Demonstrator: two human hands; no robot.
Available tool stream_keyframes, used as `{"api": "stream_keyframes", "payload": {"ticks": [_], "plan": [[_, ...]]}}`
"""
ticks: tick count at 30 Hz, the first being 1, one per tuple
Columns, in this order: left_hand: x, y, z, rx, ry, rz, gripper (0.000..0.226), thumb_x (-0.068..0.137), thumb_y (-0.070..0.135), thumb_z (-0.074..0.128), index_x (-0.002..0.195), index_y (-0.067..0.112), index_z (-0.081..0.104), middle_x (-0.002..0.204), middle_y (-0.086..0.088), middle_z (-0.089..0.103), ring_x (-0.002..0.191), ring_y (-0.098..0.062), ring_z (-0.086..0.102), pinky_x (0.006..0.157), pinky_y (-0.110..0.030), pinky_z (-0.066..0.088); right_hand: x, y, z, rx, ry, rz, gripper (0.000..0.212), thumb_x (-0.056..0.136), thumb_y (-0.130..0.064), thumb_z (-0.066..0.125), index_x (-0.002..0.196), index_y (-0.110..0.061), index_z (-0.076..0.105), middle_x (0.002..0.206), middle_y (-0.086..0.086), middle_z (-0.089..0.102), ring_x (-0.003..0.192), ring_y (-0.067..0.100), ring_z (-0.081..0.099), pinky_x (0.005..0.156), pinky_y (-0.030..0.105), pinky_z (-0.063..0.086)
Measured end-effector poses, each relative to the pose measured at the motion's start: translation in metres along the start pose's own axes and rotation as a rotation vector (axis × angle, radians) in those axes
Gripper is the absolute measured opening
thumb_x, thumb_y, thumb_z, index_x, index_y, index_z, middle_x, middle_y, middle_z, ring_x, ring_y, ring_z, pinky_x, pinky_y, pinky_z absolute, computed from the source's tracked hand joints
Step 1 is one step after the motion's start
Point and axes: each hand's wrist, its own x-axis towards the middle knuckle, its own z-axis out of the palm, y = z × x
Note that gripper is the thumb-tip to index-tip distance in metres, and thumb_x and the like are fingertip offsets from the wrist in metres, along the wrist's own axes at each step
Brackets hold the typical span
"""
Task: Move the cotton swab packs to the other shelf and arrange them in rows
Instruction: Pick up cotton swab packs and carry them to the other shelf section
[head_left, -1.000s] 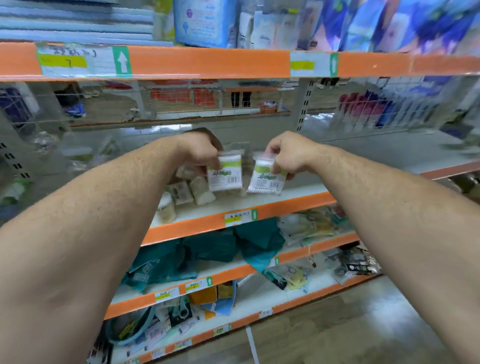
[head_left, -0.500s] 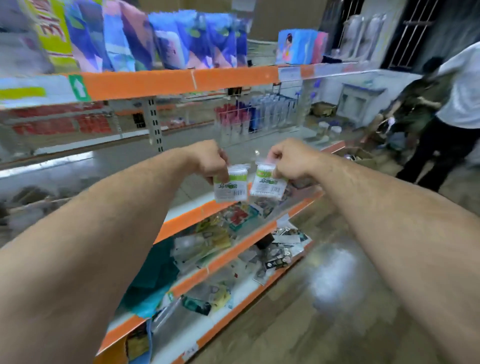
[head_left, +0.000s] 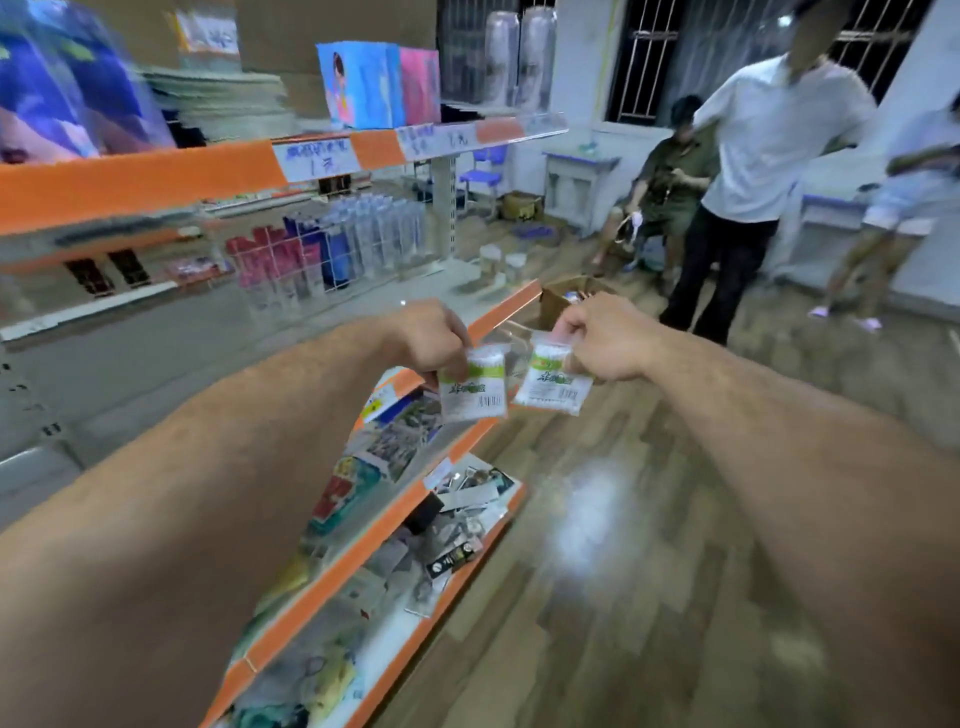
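Two cotton swab packs are held up in the air in front of the shelving, side by side and a little apart, over the orange edge of the lower shelves (head_left: 395, 514). The left pack (head_left: 474, 389) is pinched at its top edge by the curled fingers (head_left: 451, 358) of the left hand (head_left: 431, 335) and hangs roughly upright, its green-and-white label turned toward the camera. The right pack (head_left: 553, 387) is pinched at its upper corner by the fingers (head_left: 566, 328) of the right hand (head_left: 605, 338) and is tilted, its lower edge swung to the right. Neither pack is resting on any shelf. Behind the hands a wide grey middle shelf (head_left: 182, 343) is seen, with a wire basket (head_left: 322, 254) of red, blue and clear bottles at its back. Coloured packages are stacked above the top orange rail (head_left: 145, 179). Mixed small goods are strewn on the lower shelves. Past the shelf end, on the wooden floor (head_left: 613, 545), an open cardboard box (head_left: 569, 299) is seen, and beyond it a standing person in a white shirt (head_left: 769, 145) and a seated person in dark green (head_left: 672, 176).
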Motion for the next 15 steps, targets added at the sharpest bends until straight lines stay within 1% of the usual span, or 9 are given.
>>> {"api": "stream_keyframes", "payload": {"ticks": [1, 2, 3, 4, 6, 9, 11, 13, 15], "plan": [[0.016, 0.002, 0.002, 0.017, -0.005, 0.013, 0.009, 0.076, 0.005, 0.071, 0.083, 0.007, 0.076, 0.087, -0.015, 0.075, 0.076, -0.027, 0.074, 0.071, -0.04, 0.062, 0.009, 0.009, -0.001, 0.004, -0.001, 0.009, 0.02, 0.077, 0.001, 0.071, 0.095, -0.007, 0.071, 0.088, 0.005, 0.068, 0.068, 0.015, 0.057, 0.064, 0.034, 0.056], [0.031, 0.003, 0.004, 0.022, -0.014, 0.027, 0.008, 0.076, 0.006, 0.072, 0.083, 0.007, 0.076, 0.088, -0.015, 0.075, 0.077, -0.027, 0.074, 0.072, -0.041, 0.062, 0.019, 0.017, -0.002, 0.017, -0.005, 0.019, 0.018, 0.078, 0.001, 0.071, 0.094, -0.008, 0.07, 0.084, 0.002, 0.066, 0.066, 0.013, 0.057, 0.056, 0.029, 0.054], [0.047, 0.005, 0.005, 0.018, -0.024, 0.043, 0.007, 0.077, 0.007, 0.072, 0.083, 0.006, 0.075, 0.09, -0.016, 0.074, 0.079, -0.028, 0.074, 0.072, -0.042, 0.062, 0.029, 0.024, -0.003, 0.037, -0.009, 0.037, 0.017, 0.079, 0.001, 0.071, 0.091, -0.011, 0.069, 0.08, -0.002, 0.064, 0.062, 0.011, 0.056, 0.048, 0.022, 0.049], [0.063, 0.007, 0.005, 0.007, -0.031, 0.058, 0.006, 0.078, 0.007, 0.073, 0.083, 0.005, 0.075, 0.092, -0.017, 0.074, 0.08, -0.028, 0.074, 0.072, -0.042, 0.062, 0.038, 0.031, -0.005, 0.055, -0.007, 0.056, 0.018, 0.08, 0.001, 0.071, 0.088, -0.015, 0.068, 0.077, -0.004, 0.063, 0.058, 0.009, 0.055, 0.043, 0.017, 0.044], [0.095, 0.012, 0.003, -0.024, -0.035, 0.086, 0.003, 0.079, 0.007, 0.075, 0.079, 0.009, 0.074, 0.092, -0.014, 0.073, 0.08, -0.028, 0.073, 0.072, -0.041, 0.062, 0.06, 0.042, -0.01, 0.06, 0.009, 0.078, 0.02, 0.079, 0.001, 0.071, 0.083, -0.018, 0.068, 0.076, -0.003, 0.063, 0.056, 0.008, 0.055, 0.042, 0.015, 0.042], [0.138, 0.02, -0.004, -0.059, -0.052, 0.11, 0.009, 0.079, 0.002, 0.074, 0.077, 0.011, 0.072, 0.089, -0.011, 0.069, 0.073, -0.024, 0.069, 0.066, -0.035, 0.062, 0.095, 0.054, -0.022, 0.054, 0.011, 0.117, 0.018, 0.079, 0.001, 0.072, 0.085, -0.016, 0.069, 0.075, -0.003, 0.061, 0.057, 0.01, 0.055, 0.042, 0.019, 0.046], [0.169, 0.024, -0.013, -0.067, -0.055, 0.124, 0.008, 0.078, 0.002, 0.075, 0.079, 0.01, 0.073, 0.089, -0.01, 0.07, 0.075, -0.025, 0.07, 0.068, -0.036, 0.062, 0.123, 0.063, -0.03, 0.056, 0.027, 0.132, 0.018, 0.077, 0.0, 0.073, 0.085, -0.016, 0.069, 0.078, -0.001, 0.063, 0.058, 0.011, 0.055, 0.04, 0.019, 0.046], [0.189, 0.025, -0.018, -0.089, -0.044, 0.128, 0.009, 0.076, 0.002, 0.077, 0.08, 0.009, 0.073, 0.087, -0.009, 0.068, 0.076, -0.025, 0.069, 0.07, -0.04, 0.062, 0.142, 0.068, -0.034, 0.042, 0.053, 0.131, 0.02, 0.075, -0.003, 0.076, 0.082, -0.02, 0.069, 0.081, 0.0, 0.066, 0.06, 0.011, 0.056, 0.042, 0.017, 0.043], [0.212, 0.022, -0.022, -0.11, -0.039, 0.118, 0.01, 0.075, -0.001, 0.077, 0.079, 0.008, 0.072, 0.082, -0.008, 0.066, 0.072, -0.022, 0.066, 0.065, -0.036, 0.062, 0.166, 0.074, -0.034, 0.047, 0.052, 0.145, 0.021, 0.074, -0.004, 0.077, 0.078, -0.023, 0.068, 0.08, -0.002, 0.066, 0.06, 0.011, 0.056, 0.043, 0.016, 0.041]]}}
